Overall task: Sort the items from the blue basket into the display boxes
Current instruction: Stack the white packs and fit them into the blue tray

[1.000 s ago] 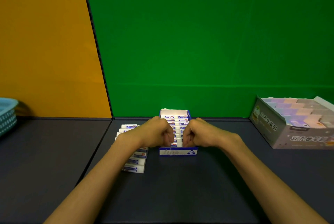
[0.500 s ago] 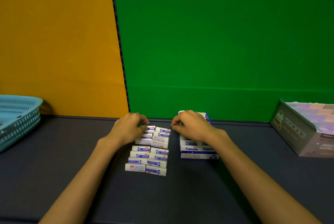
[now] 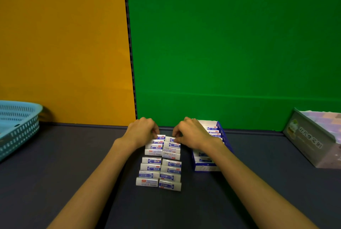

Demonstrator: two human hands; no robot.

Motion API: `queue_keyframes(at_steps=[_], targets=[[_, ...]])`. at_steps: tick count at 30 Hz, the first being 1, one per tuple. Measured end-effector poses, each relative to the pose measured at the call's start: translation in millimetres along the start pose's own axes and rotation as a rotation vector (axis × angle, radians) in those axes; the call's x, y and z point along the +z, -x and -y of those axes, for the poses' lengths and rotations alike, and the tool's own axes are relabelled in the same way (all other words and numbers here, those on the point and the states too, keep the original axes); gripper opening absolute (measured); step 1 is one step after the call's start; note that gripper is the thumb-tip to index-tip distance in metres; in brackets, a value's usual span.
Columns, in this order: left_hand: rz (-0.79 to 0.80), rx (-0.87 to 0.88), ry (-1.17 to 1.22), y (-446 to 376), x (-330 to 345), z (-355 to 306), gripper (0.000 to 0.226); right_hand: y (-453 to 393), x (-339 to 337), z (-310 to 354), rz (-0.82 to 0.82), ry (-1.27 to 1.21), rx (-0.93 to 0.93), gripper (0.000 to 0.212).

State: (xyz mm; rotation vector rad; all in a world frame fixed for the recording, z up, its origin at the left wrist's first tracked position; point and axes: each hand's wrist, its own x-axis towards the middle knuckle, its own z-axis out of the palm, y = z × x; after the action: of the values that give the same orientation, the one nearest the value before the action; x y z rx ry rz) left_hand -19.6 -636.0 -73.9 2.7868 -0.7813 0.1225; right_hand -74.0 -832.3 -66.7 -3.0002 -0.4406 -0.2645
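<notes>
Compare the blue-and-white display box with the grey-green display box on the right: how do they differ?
The blue-and-white display box is narrower and stands beside the loose erasers; the grey-green display box is wider and stands apart at the table's right edge. The first holds white, blue-labelled erasers, the second pastel items. Both are open cardboard boxes on the dark table.

A staged recording booth, not a lived-in room.
Flat orange and green backdrop panels meet at a dark seam behind a bare dark desk; a blue basket sits at its left edge, a printed display box at its right edge.
</notes>
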Motion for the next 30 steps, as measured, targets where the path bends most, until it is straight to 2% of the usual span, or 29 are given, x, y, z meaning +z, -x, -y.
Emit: queue_keyframes(at_steps=[6, 12, 15, 17, 20, 22, 26, 30], targets=[[0.117, -0.009, 0.054, -13, 0, 7, 0.008, -8, 3, 2, 0.023, 0.021, 0.012, 0.019], [0.105, -0.014, 0.060, -15, 4, 12, 0.007, -10, 0, 0, 0.041, -0.044, 0.048, 0.015], [0.077, -0.037, 0.187, -18, 3, 16, 0.008, -10, -6, -7, -0.016, -0.218, 0.108, 0.015], [0.066, -0.078, 0.439, -19, -1, 12, 0.010, -11, -9, -13, -0.066, -0.358, 0.149, 0.019], [0.069, -0.169, 0.880, -17, -11, -3, 0.013, -12, -13, -20, -0.099, -0.746, 0.233, 0.019], [0.086, -0.197, 1.053, -16, -15, -15, 0.013, -11, -16, -21, -0.097, -1.028, 0.288, 0.018], [0.104, -0.224, 1.183, -16, -16, -30, 0.013, -8, -21, -20, -0.127, -1.299, 0.362, 0.018], [0.093, -0.239, 1.278, -17, -11, -39, 0.017, -5, -20, -22, -0.176, -1.384, 0.368, 0.029]])
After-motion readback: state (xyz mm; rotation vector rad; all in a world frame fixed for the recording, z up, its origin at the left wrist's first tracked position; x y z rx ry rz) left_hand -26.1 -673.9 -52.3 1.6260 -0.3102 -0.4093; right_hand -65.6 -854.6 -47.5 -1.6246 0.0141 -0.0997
